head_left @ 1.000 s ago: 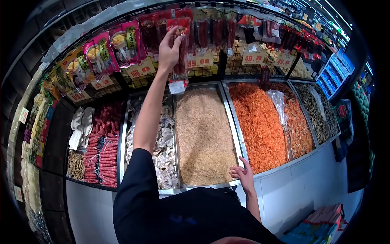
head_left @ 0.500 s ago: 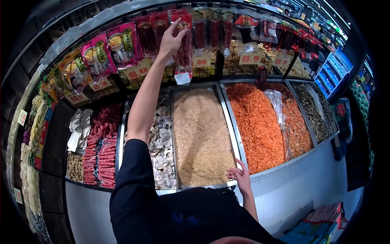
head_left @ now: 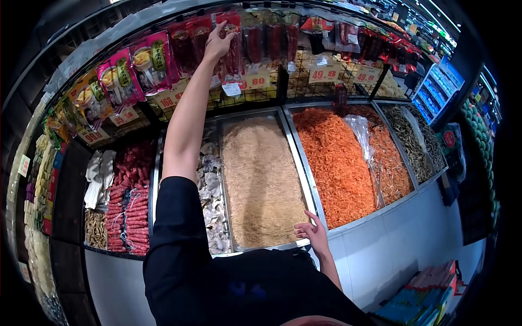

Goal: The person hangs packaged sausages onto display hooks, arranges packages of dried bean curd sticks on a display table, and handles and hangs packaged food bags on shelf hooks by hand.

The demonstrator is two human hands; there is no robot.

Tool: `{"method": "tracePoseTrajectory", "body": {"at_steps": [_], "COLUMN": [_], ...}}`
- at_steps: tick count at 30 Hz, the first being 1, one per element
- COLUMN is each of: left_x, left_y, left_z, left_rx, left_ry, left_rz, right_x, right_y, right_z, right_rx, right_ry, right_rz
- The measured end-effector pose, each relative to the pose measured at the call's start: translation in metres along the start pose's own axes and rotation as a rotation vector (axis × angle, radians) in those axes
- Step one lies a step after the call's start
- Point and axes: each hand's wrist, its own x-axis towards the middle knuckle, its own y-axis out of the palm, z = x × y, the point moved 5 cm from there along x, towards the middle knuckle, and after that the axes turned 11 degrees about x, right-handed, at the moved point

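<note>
My left hand (head_left: pixel 219 43) is raised to the hanging row at the top. Its fingers are apart, with the index finger pointing up, at the upper left edge of a red pack of sausages (head_left: pixel 233 57). A white label (head_left: pixel 231 89) hangs at the pack's lower end. No grip on the pack shows. Low on the right, my right hand (head_left: pixel 314 233) is empty with its fingers spread. It hovers by the metal rim between the bin of tiny pale dried shrimp (head_left: pixel 261 174) and the bin of orange dried shrimp (head_left: pixel 337 168).
Pink snack packs (head_left: pixel 151 62) and price signs (head_left: pixel 324 74) line the rack. Left of the pale bin are flat grey dried goods (head_left: pixel 212 190) and red sausages (head_left: pixel 137 217). Small dark dried fish (head_left: pixel 410 136) fill the far right bin. Stacked boxes (head_left: pixel 424 293) stand at the lower right.
The red pack and its label have risen and now hang in line with the row. My left hand has loosened from the pack's front. The view has shifted slightly; my right hand remains low.
</note>
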Motion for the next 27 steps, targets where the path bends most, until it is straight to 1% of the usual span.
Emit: {"method": "tracePoseTrajectory", "body": {"at_steps": [1,2,3,5,7,9,10,11,12,13,14,16,17,18,19,21,23,24,25,27], "left_x": [0.019,0.027,0.033,0.027,0.011,-0.024,-0.067,-0.107,-0.154,-0.21,-0.264,-0.392,-0.444,-0.486,-0.512,-0.563,-0.587,-0.597,-0.605,-0.616], "left_y": [0.015,0.021,0.029,0.035,0.037,0.047,0.043,0.049,0.051,0.067,0.087,0.126,0.12,0.113,0.098,0.095,0.086,0.082,0.081,0.081], "left_z": [0.02,0.031,0.035,0.034,0.036,0.047,0.036,0.04,0.035,0.044,0.059,0.094,0.076,0.055,0.034,0.028,0.008,0.0,-0.003,-0.01], "left_rx": [-0.038,-0.053,-0.071,-0.164,0.162,0.126,0.029,-0.134,-0.14,-0.333,-0.442,-0.479,-0.517,-0.634,-0.698,-0.875,-0.872,-0.867,-0.863,-0.899], "left_ry": [0.015,-0.069,-0.149,-0.182,-0.24,-0.218,-0.184,-0.135,-0.037,-0.122,-0.121,-0.291,-0.333,-0.489,-0.514,-0.673,-0.7,-0.713,-0.73,-0.691], "left_rz": [0.028,0.081,0.14,0.157,0.063,0.044,-0.023,-0.046,-0.084,0.0,0.127,0.432,0.495,0.66,0.745,0.805,0.865,0.911,0.909,0.999], "right_x": [0.0,-0.002,-0.004,-0.008,-0.013,-0.014,-0.016,-0.02,-0.022,-0.024,-0.025,-0.027,-0.027,-0.03,-0.032,-0.032,-0.039,-0.043,-0.047,-0.062], "right_y": [-0.001,-0.003,-0.003,-0.008,-0.013,-0.028,-0.033,-0.037,-0.04,-0.042,-0.047,-0.059,-0.062,-0.065,-0.074,-0.101,-0.127,-0.146,-0.168,-0.222], "right_z": [0.0,0.001,0.003,0.003,0.001,-0.016,-0.021,-0.026,-0.029,-0.031,-0.037,-0.046,-0.049,-0.05,-0.056,-0.082,-0.105,-0.122,-0.145,-0.196], "right_rx": [0.001,0.012,0.009,0.014,0.045,0.052,0.059,0.083,0.092,0.103,0.106,0.089,0.069,0.051,0.052,-0.14,-0.266,-0.305,-0.346,-0.316], "right_ry": [-0.005,-0.009,-0.012,-0.029,-0.018,-0.005,-0.006,0.028,0.046,0.063,0.067,0.081,0.102,0.118,0.122,0.249,0.319,0.316,0.313,0.369], "right_rz": [-0.001,-0.003,-0.016,-0.03,-0.067,-0.093,-0.107,-0.147,-0.164,-0.179,-0.185,-0.186,-0.177,-0.2,-0.205,-0.154,-0.141,-0.181,-0.215,-0.294]}}
